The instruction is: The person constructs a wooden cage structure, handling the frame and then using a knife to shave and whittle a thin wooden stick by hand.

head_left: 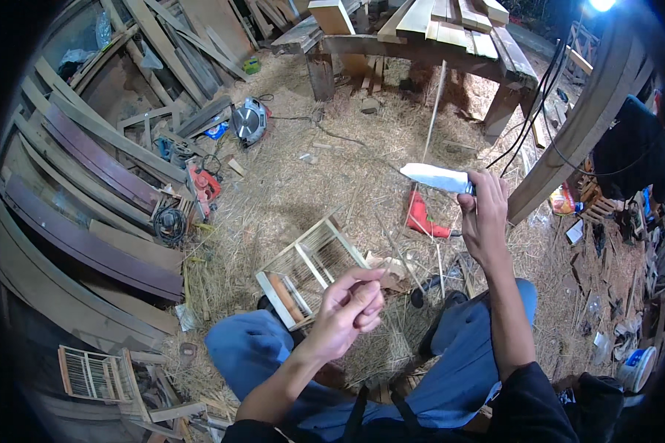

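Right hand sits at 1 o'clock of the left, clamped on the knife, tip toward 9. Left hand: thumb and fingers pinched together; can't tell whether anything thin is between them. I'd keep the edge off left fingers and knees, any stroke short and outward. Slatted frame at 10–11 o'clock of left hand, near side partly hidden by it. Knife handle mostly covered. Red item at 9 from right hand: kind unclear.

One knife in my right hand; one red tool on the ground left of it. Two barred wooden frames: one just beyond my left hand, one well off to its left.
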{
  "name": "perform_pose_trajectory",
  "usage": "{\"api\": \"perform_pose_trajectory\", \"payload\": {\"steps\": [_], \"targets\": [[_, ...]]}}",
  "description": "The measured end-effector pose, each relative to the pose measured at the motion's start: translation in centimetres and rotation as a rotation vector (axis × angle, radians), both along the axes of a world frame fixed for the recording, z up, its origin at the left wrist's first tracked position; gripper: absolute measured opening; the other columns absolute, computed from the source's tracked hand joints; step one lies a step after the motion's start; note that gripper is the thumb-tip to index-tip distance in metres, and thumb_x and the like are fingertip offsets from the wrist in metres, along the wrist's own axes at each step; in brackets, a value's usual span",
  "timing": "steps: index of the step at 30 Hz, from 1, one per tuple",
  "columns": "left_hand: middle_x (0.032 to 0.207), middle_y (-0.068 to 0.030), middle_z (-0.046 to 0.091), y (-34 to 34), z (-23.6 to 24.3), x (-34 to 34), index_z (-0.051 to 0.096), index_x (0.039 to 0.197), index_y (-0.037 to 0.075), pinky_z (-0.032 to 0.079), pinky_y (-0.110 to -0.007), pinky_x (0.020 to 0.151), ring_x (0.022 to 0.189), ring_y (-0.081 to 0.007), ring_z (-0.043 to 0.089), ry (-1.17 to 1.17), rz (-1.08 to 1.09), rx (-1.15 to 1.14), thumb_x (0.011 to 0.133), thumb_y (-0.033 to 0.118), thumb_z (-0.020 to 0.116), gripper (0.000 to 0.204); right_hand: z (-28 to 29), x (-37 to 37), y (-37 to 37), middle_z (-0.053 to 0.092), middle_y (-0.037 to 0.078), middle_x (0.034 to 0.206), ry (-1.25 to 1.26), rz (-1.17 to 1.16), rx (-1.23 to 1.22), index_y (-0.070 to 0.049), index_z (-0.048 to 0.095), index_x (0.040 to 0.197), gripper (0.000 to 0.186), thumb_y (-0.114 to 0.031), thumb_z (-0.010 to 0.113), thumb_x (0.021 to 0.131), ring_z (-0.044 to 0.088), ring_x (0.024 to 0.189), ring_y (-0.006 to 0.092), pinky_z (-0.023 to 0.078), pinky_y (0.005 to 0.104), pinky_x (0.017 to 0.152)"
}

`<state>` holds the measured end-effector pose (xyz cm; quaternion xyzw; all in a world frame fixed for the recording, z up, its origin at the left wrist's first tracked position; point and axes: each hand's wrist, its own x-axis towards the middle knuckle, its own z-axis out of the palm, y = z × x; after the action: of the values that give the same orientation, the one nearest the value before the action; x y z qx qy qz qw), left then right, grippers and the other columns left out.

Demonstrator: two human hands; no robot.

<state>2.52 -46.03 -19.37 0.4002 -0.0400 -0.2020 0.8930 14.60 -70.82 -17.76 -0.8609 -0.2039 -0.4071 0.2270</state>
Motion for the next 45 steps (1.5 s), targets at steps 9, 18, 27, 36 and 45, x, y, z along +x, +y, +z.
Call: {"api": "perform_pose_trajectory", "payload": {"steps": [9,18,27,36,45], "targets": [[0.076,0.0025,0.043,1.5,-1.0,0.5,0.055,0.134,0.011,0.027,-0.020,0.050,0.059,-0.0039,0.032,0.029,0.198,0.076,0.101,0.013,0.056,0.033,-2.4,-3.8,4.9,0.052,0.010,0.086,0.271,0.462,-0.143,-0.005,0.057,0.106,0.034,-0.037,0.055,0.094,0.053,0.082,0.0278,0.039,0.0397,0.076],[0.081,0.0026,0.048,1.1,-1.0,0.2,0.056,0.130,0.010,0.028,-0.018,0.052,0.064,-0.0016,0.037,-0.157,0.246,0.150,0.101,0.009,0.055,0.030,-2.8,-4.6,6.6,0.052,0.008,0.089,0.244,0.598,-0.185,-0.008,0.057,0.108,0.039,-0.044,0.049,0.096,0.053,0.084,0.0262,0.039,0.0392,0.077],[0.083,0.0012,0.050,0.5,-1.0,-0.2,0.056,0.132,0.010,0.031,-0.018,0.053,0.065,-0.0022,0.039,-0.135,0.239,0.152,0.101,0.007,0.056,0.031,-2.7,-4.1,5.1,0.052,0.008,0.087,0.237,0.528,-0.196,-0.008,0.057,0.108,0.035,-0.039,0.053,0.094,0.054,0.084,0.0261,0.038,0.0392,0.078],[0.081,0.0014,0.049,0.6,-1.1,0.3,0.055,0.131,0.007,0.031,-0.019,0.053,0.065,-0.0036,0.039,-0.121,0.307,0.159,0.100,0.008,0.057,0.031,-2.8,-3.3,4.6,0.051,0.007,0.083,0.199,0.418,-0.203,-0.008,0.057,0.104,0.036,-0.041,0.056,0.091,0.054,0.081,0.0253,0.039,0.0388,0.079],[0.078,0.0036,0.046,0.2,-0.5,0.2,0.059,0.127,0.008,0.030,-0.019,0.052,0.063,-0.0029,0.036,-0.089,0.318,0.186,0.102,0.012,0.056,0.026,-3.8,-1.5,2.8,0.053,0.012,0.085,0.176,0.197,-0.077,-0.002,0.057,0.103,0.041,-0.042,0.051,0.096,0.052,0.080,0.0319,0.039,0.0422,0.078]]}}
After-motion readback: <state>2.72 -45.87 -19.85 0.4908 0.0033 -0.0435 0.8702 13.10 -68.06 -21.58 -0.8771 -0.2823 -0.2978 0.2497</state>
